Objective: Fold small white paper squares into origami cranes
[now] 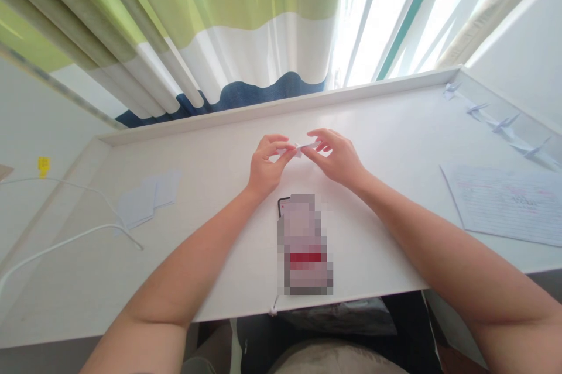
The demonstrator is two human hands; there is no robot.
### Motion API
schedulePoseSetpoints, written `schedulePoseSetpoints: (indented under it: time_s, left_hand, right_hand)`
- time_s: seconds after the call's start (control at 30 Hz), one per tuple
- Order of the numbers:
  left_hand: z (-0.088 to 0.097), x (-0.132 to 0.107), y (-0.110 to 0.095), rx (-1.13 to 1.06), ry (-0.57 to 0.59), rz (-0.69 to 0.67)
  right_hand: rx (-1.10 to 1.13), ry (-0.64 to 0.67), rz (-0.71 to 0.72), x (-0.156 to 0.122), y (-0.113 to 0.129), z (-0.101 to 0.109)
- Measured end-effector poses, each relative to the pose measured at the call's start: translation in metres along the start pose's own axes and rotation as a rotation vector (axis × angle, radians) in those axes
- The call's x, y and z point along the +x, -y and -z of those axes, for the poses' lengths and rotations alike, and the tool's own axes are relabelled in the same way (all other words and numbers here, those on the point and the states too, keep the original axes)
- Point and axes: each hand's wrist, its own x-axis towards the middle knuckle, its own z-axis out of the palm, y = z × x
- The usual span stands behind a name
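Over the middle of the white desk, a small folded piece of white paper is pinched between both hands. My left hand has thumb and fingertips closed on its left end. On the other end, my right hand grips it between thumb and fingers. The fingers cover much of the paper, so its full shape cannot be made out. Nearer to me, below the hands, lies a phone with its screen blurred out. Several folded white paper figures with pointed ends stand in a row at the far right.
Loose white paper sheets lie on the left of the desk, near a white cable. A handwritten lined sheet is at the right. A raised rim runs along the back, before curtains.
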Motion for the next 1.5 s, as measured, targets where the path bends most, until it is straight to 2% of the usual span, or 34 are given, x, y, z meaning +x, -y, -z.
schedulePoseSetpoints:
  time_s: [0.13, 0.33, 0.47, 0.63, 0.9, 1.1, 1.27, 1.33, 1.5]
  left_hand:
    - [0.001, 0.0, -0.002, -0.012, 0.004, -0.024]
    - [0.001, 0.001, -0.004, -0.005, -0.011, -0.029]
    - [0.001, 0.001, -0.002, -0.029, -0.007, -0.036]
    - [-0.001, 0.0, 0.001, -0.111, 0.059, 0.015]
    - [0.004, 0.001, -0.001, 0.072, 0.059, -0.195]
    - [0.006, 0.001, 0.001, 0.253, 0.116, -0.273]
    - [0.007, 0.0, -0.001, 0.305, 0.124, -0.339]
    - [0.006, -0.001, -0.001, 0.27, 0.113, -0.339]
    - [0.004, -0.002, -0.003, 0.156, 0.089, -0.255]
  right_hand:
    - [0.021, 0.011, -0.007, 0.002, 0.001, 0.003]
    - [0.103, 0.071, -0.102, 0.002, 0.003, 0.004]
    - [0.235, 0.08, -0.07, 0.002, 0.004, 0.005]
    - [0.386, 0.082, -0.047, 0.001, 0.006, 0.002]
    - [0.537, 0.103, -0.122, 0.0, 0.006, -0.004]
    - [0.53, 0.085, -0.157, -0.001, 0.009, -0.003]
    - [0.672, 0.121, -0.204, -0.002, 0.015, -0.004]
    - [0.659, 0.13, -0.191, -0.002, 0.016, -0.004]
    - [0.497, 0.059, -0.109, -0.003, 0.016, -0.005]
